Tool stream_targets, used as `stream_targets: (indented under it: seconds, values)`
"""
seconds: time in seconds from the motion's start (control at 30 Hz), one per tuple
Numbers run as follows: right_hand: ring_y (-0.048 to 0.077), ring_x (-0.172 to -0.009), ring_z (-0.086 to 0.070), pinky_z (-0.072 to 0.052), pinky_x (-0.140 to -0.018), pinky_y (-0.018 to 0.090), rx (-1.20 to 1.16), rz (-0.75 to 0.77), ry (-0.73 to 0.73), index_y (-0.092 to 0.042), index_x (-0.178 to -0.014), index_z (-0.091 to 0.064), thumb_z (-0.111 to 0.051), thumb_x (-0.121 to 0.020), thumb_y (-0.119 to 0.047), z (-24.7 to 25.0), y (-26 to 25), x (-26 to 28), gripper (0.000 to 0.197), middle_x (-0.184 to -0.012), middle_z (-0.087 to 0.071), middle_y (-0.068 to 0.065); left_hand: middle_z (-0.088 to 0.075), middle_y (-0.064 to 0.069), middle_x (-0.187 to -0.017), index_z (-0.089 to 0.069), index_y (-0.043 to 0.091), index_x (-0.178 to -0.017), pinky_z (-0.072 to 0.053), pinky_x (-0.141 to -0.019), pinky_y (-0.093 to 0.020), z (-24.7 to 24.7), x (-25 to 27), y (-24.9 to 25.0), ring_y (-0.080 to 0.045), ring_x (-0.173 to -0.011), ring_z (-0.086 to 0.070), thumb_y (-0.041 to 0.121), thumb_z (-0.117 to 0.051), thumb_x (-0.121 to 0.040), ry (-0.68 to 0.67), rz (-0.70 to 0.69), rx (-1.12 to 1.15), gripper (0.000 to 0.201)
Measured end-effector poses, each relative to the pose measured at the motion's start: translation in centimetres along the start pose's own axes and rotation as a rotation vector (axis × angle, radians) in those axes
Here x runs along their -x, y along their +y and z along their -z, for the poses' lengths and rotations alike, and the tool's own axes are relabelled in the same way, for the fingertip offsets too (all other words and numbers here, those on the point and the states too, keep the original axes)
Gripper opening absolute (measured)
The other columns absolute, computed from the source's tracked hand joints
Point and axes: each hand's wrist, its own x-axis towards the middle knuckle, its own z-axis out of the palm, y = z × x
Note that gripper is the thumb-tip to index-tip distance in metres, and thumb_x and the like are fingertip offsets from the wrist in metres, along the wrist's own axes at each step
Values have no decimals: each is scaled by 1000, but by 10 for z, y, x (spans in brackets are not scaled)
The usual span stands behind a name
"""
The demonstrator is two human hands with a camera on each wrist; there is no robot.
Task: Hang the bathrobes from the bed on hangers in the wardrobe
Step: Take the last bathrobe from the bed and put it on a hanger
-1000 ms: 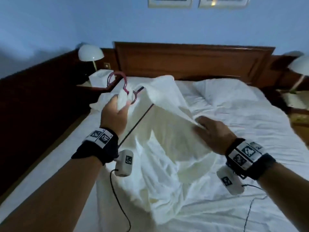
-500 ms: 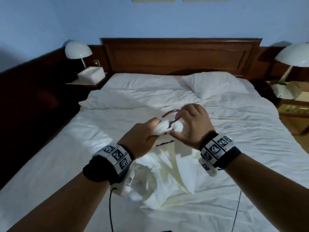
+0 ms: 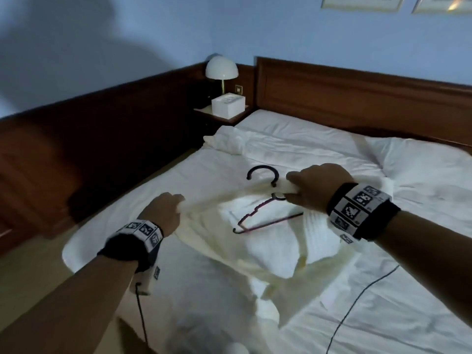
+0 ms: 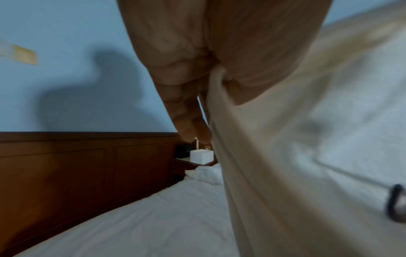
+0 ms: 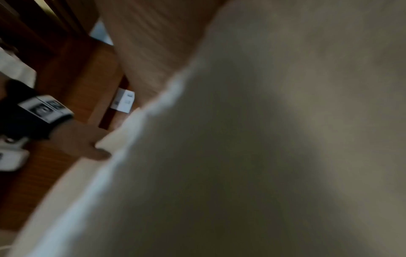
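Bathrobe held above bed, stretched between hands. Left hand at 9 o'clock grips collar edge; right hand at 2 o'clock clutches fabric by hanger neck. Risk: hanger only partly inside robe; slack could drop shoulder off arm.

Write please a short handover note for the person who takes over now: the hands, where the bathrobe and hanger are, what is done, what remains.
Left hand: grips the bathrobe at its left shoulder edge.
Right hand: grips robe fabric at the neck of the hanger.
The robe is held above the bed, the hanger only partly inside it.
A second white bundle lies near the head of the bed; perhaps another robe.
Done: hanger started into robe.
Left: seat both shoulders, carry to the wardrobe (not in view), hang.
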Motion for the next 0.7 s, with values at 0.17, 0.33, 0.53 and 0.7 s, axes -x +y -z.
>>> stream_targets:
  seconds: [0.17,0.33,0.53,0.7]
  values:
    - [27,-86,-64,-37,-61,31,-163,-156,87,-26,-95,-53,-41,-90,-63,24,-41,-35,40,-88,-65,0,-64,-5,-82,-63,19,-101,-52,-53,-34,54,38,3,-26,-65,-66,8,-46,-90,242,46,585,23]
    - [20,-81,-60,-48,-69,32,-606,-191,251,-30,-95,-65,-49,-84,-69,99,-130,-103,44,-82,-64,-6,-68,5,-108,-45,36,-132,-55,-85,-27,110,94,2,-2,-96,-65,25,-48,-98,114,-320,819,35]
    - [16,-69,-59,-43,-60,30,-771,108,526,-25,-84,-66,-55,-84,-64,242,-242,-189,41,-69,-61,-8,-53,1,-119,-43,15,-131,-43,-101,-42,207,135,-160,-15,-110,-52,30,-62,-81,890,-154,474,56]
    - [14,-59,-55,-45,-57,33,-942,288,601,-24,-68,-59,-58,-81,-66,347,-360,-246,45,-59,-57,-6,-42,-4,-115,-41,13,-120,-45,-93,-44,297,189,-270,-26,-104,-49,48,-69,-76,1214,96,169,63]
